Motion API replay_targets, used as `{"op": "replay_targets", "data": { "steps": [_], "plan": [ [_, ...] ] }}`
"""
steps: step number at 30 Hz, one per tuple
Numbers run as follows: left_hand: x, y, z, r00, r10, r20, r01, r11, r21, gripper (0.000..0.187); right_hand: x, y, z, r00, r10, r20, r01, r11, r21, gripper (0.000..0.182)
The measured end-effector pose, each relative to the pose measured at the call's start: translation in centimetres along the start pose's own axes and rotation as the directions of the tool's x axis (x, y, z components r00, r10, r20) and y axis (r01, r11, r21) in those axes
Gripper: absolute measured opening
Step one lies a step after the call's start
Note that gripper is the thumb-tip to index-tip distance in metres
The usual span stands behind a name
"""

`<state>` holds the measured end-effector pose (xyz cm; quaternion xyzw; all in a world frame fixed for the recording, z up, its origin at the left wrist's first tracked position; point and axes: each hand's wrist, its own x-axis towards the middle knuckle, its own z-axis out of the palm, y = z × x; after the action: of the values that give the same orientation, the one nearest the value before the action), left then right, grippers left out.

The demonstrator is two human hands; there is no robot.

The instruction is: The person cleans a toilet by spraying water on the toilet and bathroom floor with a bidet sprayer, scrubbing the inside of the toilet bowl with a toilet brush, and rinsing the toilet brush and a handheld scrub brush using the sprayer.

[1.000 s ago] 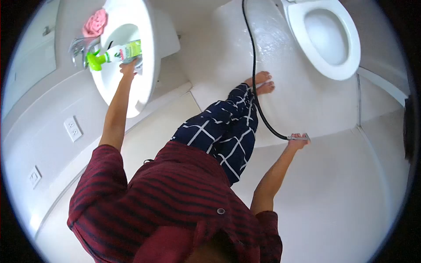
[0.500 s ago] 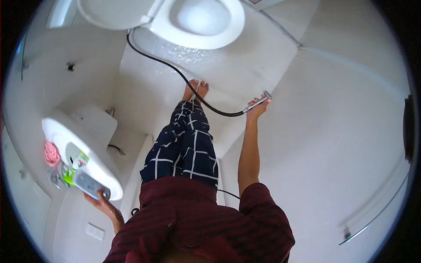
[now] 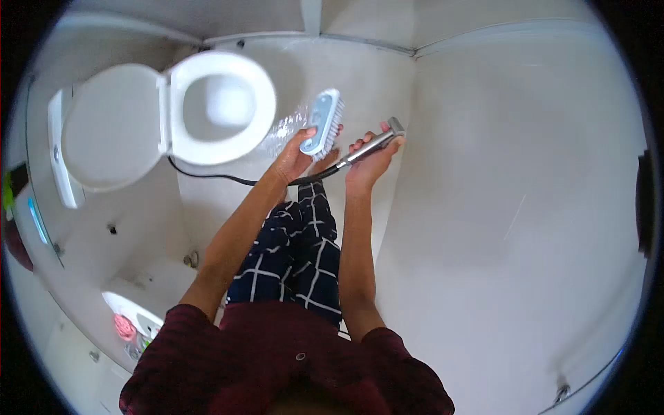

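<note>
A light blue and white scrub brush (image 3: 321, 122) is gripped in my left hand (image 3: 297, 156), its white bristles turned to the right. My right hand (image 3: 373, 160) is closed around a silver bidet sprayer (image 3: 370, 146), whose head points up and right. From the sprayer's lower end a black hose (image 3: 228, 178) runs left to the wall beside the toilet. The brush and sprayer are apart, held in front of my body above the floor. I cannot make out any water leaving the sprayer head.
At the upper left stands a white toilet (image 3: 266, 117) with its lid (image 3: 114, 128) and seat parted. Wet, shiny floor (image 3: 294, 124) shows beside it. A white sink (image 3: 142, 311) with a pink cloth-like thing (image 3: 124, 327) is at lower left. White walls stand on the right.
My left hand has brought the scrub brush from the sink to the middle, close to the sprayer. My right hand still holds the sprayer. The view has turned, with the toilet now farther left.
</note>
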<state>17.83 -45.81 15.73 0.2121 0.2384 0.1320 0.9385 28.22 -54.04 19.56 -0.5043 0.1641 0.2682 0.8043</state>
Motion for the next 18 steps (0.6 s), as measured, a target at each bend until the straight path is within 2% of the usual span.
{"op": "replay_targets", "data": {
  "steps": [1,3,4,5,6,7,8,9,11,12,13,14,15,17,18],
  "plan": [
    [-0.1,-0.8,0.0,0.997,-0.048,0.065,0.049,0.999,-0.013,0.068,-0.6,0.3,-0.2,0.999,-0.033,0.010,0.033,0.999,-0.003,0.048],
    [0.6,-2.7,-1.9,0.964,-0.252,0.085,0.240,0.962,0.129,0.069,0.3,1.8,-1.4,0.996,-0.088,0.012,0.088,0.996,0.006,0.052],
    [0.8,-2.2,-1.5,0.966,-0.250,0.068,0.231,0.950,0.211,0.068,1.1,3.0,-1.2,0.998,-0.069,-0.010,0.069,0.998,-0.014,0.054],
    [0.4,-2.3,-0.7,0.961,-0.270,0.058,0.246,0.931,0.268,0.066,1.4,3.7,-2.9,0.996,-0.085,0.018,0.087,0.976,-0.199,0.053],
    [0.8,-2.9,-2.5,0.951,-0.299,0.080,0.261,0.913,0.313,0.060,1.9,5.0,-5.0,0.995,-0.085,0.050,0.097,0.919,-0.382,0.053],
    [1.0,-2.4,-2.3,0.964,-0.262,0.046,0.213,0.866,0.453,0.059,2.2,5.1,-6.1,0.993,-0.082,0.085,0.115,0.830,-0.545,0.052],
    [0.7,-2.3,-2.2,0.976,-0.216,0.022,0.163,0.798,0.581,0.058,0.9,2.8,-5.7,0.979,-0.113,0.168,0.193,0.765,-0.614,0.049],
    [0.2,-2.4,-2.1,0.987,-0.162,0.007,0.112,0.710,0.695,0.058,0.0,2.5,-5.8,0.982,-0.038,0.184,0.121,0.877,-0.466,0.048],
    [1.6,-3.5,-3.6,0.999,-0.037,0.003,0.022,0.664,0.747,0.056,0.3,2.4,-4.8,0.959,0.143,0.244,-0.105,0.981,-0.165,0.049],
    [1.6,-5.2,-5.6,0.997,0.039,0.062,-0.072,0.627,0.776,0.055,0.5,2.9,-5.5,0.923,0.169,0.345,0.018,0.878,-0.478,0.063],
    [1.4,-6.4,-6.5,0.984,0.113,0.137,-0.178,0.575,0.799,0.055,0.0,3.5,-6.3,0.933,0.073,0.354,0.164,0.787,-0.595,0.068],
    [1.2,-6.2,-5.7,0.981,0.107,0.164,-0.192,0.370,0.909,0.056,0.1,3.8,-6.1,0.924,-0.014,0.381,0.298,0.651,-0.699,0.074],
    [1.7,-6.4,-5.4,0.982,0.097,0.161,-0.187,0.455,0.871,0.057,0.4,4.6,-6.6,0.901,-0.098,0.423,0.414,0.487,-0.769,0.079],
    [1.8,-7.2,-6.3,0.992,0.076,0.102,-0.127,0.623,0.772,0.059,4.1,8.3,-9.3,0.909,-0.219,0.356,0.416,0.384,-0.824,0.081],
    [1.3,-4.8,-3.0,0.990,0.017,0.143,-0.138,0.395,0.908,0.062,5.0,9.3,-10.7,0.973,-0.027,0.230,0.188,0.673,-0.715,0.080]
  ]
}}
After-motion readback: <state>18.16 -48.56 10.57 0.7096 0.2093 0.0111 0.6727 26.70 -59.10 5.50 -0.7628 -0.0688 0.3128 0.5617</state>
